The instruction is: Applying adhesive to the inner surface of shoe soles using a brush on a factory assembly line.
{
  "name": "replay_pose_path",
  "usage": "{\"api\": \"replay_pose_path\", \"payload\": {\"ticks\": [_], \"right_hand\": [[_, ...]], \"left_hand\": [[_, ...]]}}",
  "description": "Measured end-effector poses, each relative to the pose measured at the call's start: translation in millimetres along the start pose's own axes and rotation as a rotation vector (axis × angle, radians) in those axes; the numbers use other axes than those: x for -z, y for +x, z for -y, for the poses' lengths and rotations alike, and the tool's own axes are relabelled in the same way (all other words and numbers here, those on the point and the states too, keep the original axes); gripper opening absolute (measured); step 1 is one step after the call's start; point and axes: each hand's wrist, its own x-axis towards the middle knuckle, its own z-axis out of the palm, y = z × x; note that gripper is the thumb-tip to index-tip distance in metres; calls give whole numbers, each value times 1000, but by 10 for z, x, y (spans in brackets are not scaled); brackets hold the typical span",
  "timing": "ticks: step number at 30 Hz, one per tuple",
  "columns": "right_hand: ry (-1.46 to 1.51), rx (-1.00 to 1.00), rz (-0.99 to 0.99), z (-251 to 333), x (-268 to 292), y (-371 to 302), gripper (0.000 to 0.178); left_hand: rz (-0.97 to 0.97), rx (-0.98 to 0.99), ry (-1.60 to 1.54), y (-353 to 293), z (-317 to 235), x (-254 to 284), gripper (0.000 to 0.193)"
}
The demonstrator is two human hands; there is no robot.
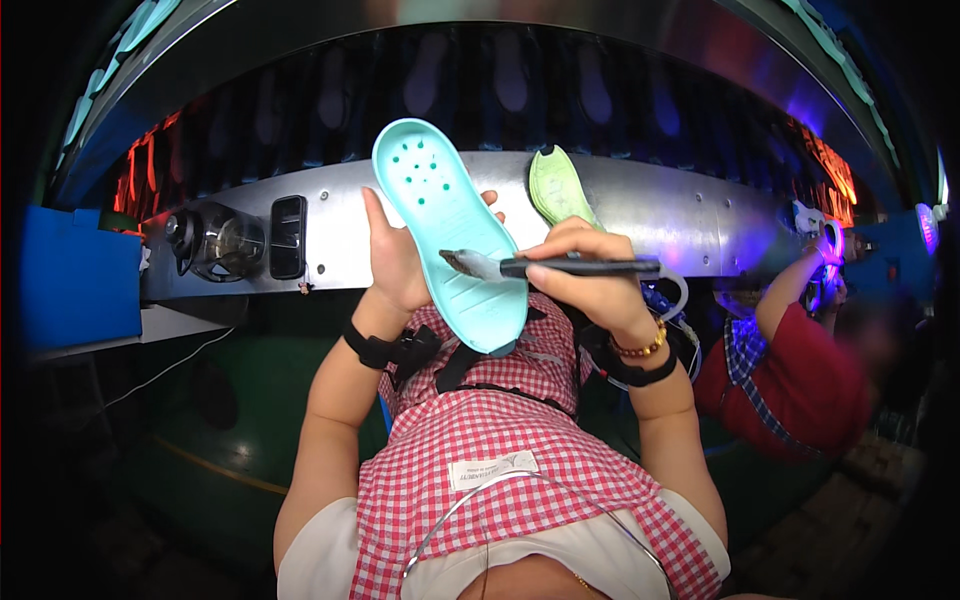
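A turquoise shoe sole (465, 215) with small holes near its far end is tilted above my lap, in front of the metal ledge. My left hand (396, 262) grips it from beneath, its thumb along the left edge and fingertips showing past the right edge. In my right hand (590, 262) is a black-handled brush (540, 267). Its pale, dark-tipped bristles are over the middle of the sole and seem to touch it. A clear tube (682, 300) curves away from the handle's end. Beyond my right hand, a lime-green sole (560, 185) lies on the ledge.
On the ledge (345, 225) at left stand a black tray (288, 238) and a glass jug (228, 242). Blurred sole shapes (425, 80) line a dark recess behind, with orange glows at both ends. A co-worker in red (800, 375) sits at right; a blue box (80, 275) stands far left.
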Motion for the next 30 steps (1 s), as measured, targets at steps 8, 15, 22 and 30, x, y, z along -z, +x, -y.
{"api": "replay_pose_path", "payload": {"ticks": [8,15,22,30], "right_hand": [[-415,429,-12,-90,-222,-8,20],[-148,386,143,266,-3,-24,20],[-74,375,270,213,-128,21,22],[114,292,296,30,44,-22,21]], "left_hand": [[-437,-280,73,57,138,-67,82],[-252,-337,111,-17,9,-67,85],[-326,-489,158,19,-71,-185,83],[-87,-498,162,4,-273,-323,81]]}}
